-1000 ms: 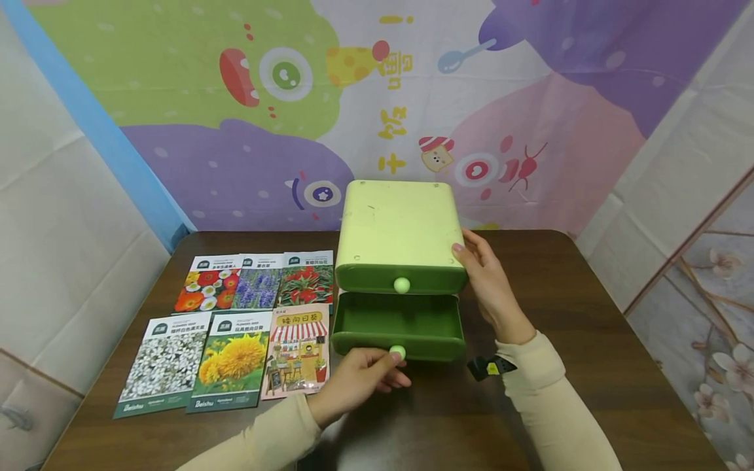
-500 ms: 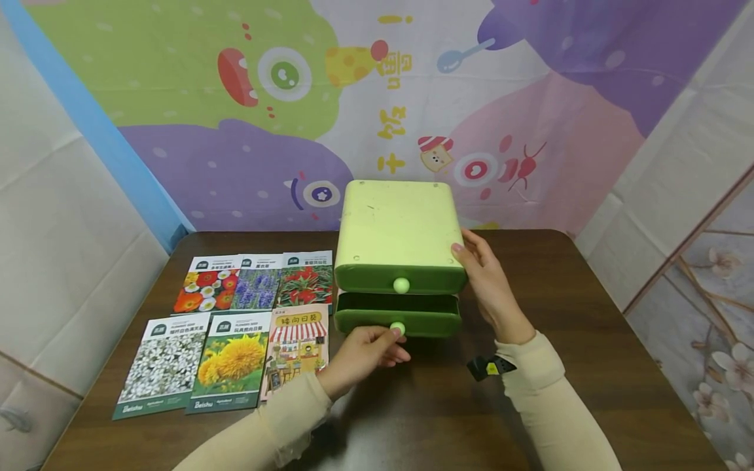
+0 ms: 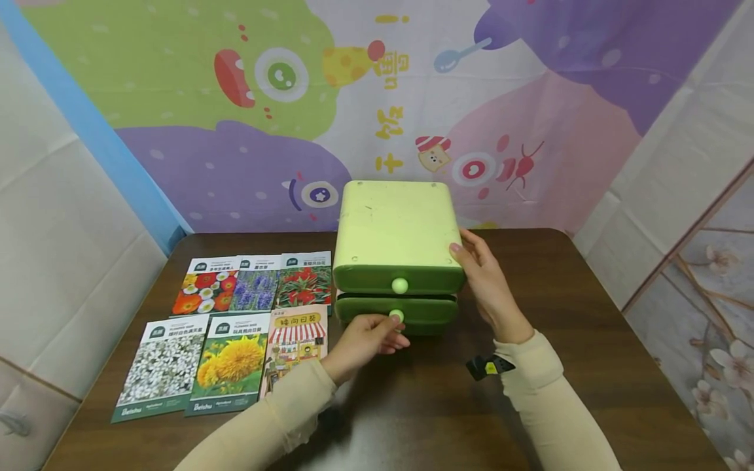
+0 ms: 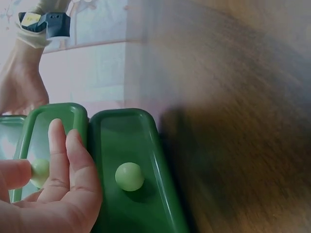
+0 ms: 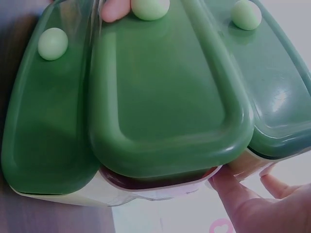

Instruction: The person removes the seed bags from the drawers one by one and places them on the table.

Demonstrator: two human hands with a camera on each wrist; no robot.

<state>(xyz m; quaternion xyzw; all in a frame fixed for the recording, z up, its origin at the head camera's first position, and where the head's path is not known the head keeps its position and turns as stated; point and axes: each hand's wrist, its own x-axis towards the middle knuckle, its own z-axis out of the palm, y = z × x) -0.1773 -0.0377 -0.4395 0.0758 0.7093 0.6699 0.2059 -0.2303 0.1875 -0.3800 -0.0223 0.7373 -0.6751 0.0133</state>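
Observation:
A pale green drawer cabinet (image 3: 400, 222) with dark green drawers and round knobs stands on the table. My left hand (image 3: 362, 343) pinches the knob (image 3: 397, 316) of the middle drawer (image 3: 430, 310) between thumb and fingers. That drawer juts out slightly, with a thin dark gap above its front. The upper drawer (image 3: 365, 280) is closed, and so is the lowest drawer (image 4: 129, 138), seen beside my fingers in the left wrist view. My right hand (image 3: 485, 281) rests against the cabinet's right side, its thumb on the top edge; its fingers also show in the right wrist view.
Several flower seed packets (image 3: 232, 360) lie in two rows on the brown table (image 3: 530, 405), left of the cabinet. One pink packet (image 3: 297, 337) is partly behind my left forearm. A cartoon cloth (image 3: 283, 163) hangs behind the table. A black wrist device (image 3: 489, 367) sits at my right cuff.
The middle drawer has slid inward from well open to nearly closed, with my left hand moving along at its knob. My right hand has stayed on the cabinet's side.

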